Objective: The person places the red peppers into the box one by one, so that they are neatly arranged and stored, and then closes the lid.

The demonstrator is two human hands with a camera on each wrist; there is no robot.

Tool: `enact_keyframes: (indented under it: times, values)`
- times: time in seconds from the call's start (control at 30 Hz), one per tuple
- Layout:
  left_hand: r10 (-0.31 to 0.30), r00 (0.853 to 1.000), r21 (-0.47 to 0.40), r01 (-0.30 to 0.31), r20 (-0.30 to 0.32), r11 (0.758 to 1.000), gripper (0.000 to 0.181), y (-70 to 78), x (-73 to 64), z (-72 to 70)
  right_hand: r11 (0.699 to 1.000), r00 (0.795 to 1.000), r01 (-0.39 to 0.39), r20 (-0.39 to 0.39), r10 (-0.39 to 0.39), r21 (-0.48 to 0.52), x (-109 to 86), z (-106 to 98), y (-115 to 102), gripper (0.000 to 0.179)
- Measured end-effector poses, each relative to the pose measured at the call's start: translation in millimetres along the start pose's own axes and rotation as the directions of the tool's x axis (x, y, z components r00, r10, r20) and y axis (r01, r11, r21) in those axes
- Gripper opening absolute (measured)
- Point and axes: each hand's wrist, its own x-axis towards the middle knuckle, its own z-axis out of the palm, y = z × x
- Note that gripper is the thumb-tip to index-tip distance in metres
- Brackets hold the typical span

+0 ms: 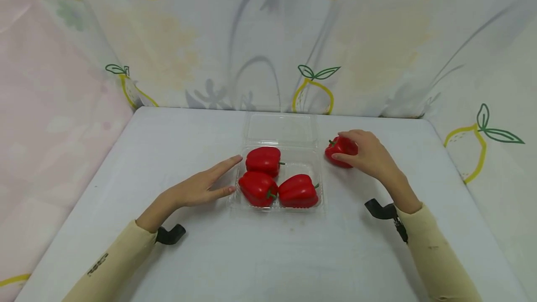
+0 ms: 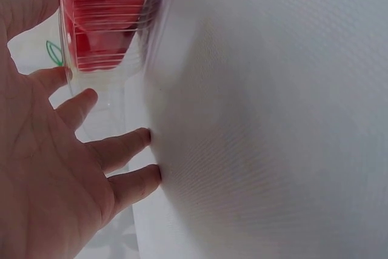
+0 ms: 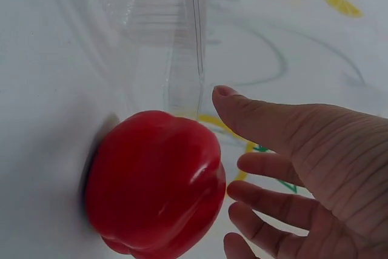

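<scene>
Three red bell peppers lie in a clear plastic clamshell box (image 1: 311, 170): one pepper (image 1: 263, 161) at the back left, one (image 1: 257, 189) at the front left, one (image 1: 299, 191) at the front right. My left hand (image 1: 204, 186) is beside the box's left wall, fingers spread; in the left wrist view its thumb and a fingertip lie along the plastic. A fourth bell pepper (image 3: 154, 186) sits on the table right of the box. Over it reaches my right hand (image 1: 369, 156), thumb and fingers parted around its near side; the right wrist view shows them not closed on it.
The box's lid (image 1: 281, 129) is folded back, flat behind it on the white table (image 1: 268, 250). A cloth printed with lemons (image 1: 268, 36) hangs behind the table and along its sides. Black wrist mounts (image 1: 171, 235) stick out from both sleeves.
</scene>
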Motion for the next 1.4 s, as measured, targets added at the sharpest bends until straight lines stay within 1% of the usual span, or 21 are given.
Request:
enact_keyframes:
  times: [0.2,0.4,0.57,0.97,1.17,1.27,1.4]
  values:
    - [-0.001,1.0,0.003,0.001,0.004,1.0,0.077,0.1,0.5,0.2,0.999,0.999,0.049,0.022,-0.049,0.0,-0.3,1,10,0.055]
    - [-0.015,1.0,0.007,0.015,0.005,1.0,0.078,1.5,0.3,-0.3,0.997,0.996,0.073,0.055,-0.074,0.014,-1.5,4,18,0.06]
    - [-0.012,1.0,-0.001,0.012,0.006,1.0,0.078,1.0,-0.3,-0.4,0.996,0.993,0.09,0.077,-0.091,0.024,-3.0,5,23,0.065]
    - [0.001,1.0,-0.015,-0.001,0.001,1.0,0.078,-2.4,0.4,0.9,0.986,0.977,0.155,0.139,-0.163,0.06,-6.1,1,31,0.074]
    - [-0.004,1.0,-0.022,0.004,0.005,1.0,0.078,-2.4,0.2,1.2,0.981,0.972,0.188,0.132,-0.193,0.051,-7.1,-1,32,0.074]
    - [-0.009,1.0,-0.025,0.009,0.005,1.0,0.077,-2.5,0.0,1.2,0.98,0.973,0.192,0.122,-0.197,0.046,-7.0,-2,32,0.074]
    - [-0.011,1.0,-0.022,0.011,0.005,1.0,0.076,-2.4,-0.3,1.0,0.985,0.98,0.168,0.1,-0.17,0.024,-7.2,-3,32,0.072]
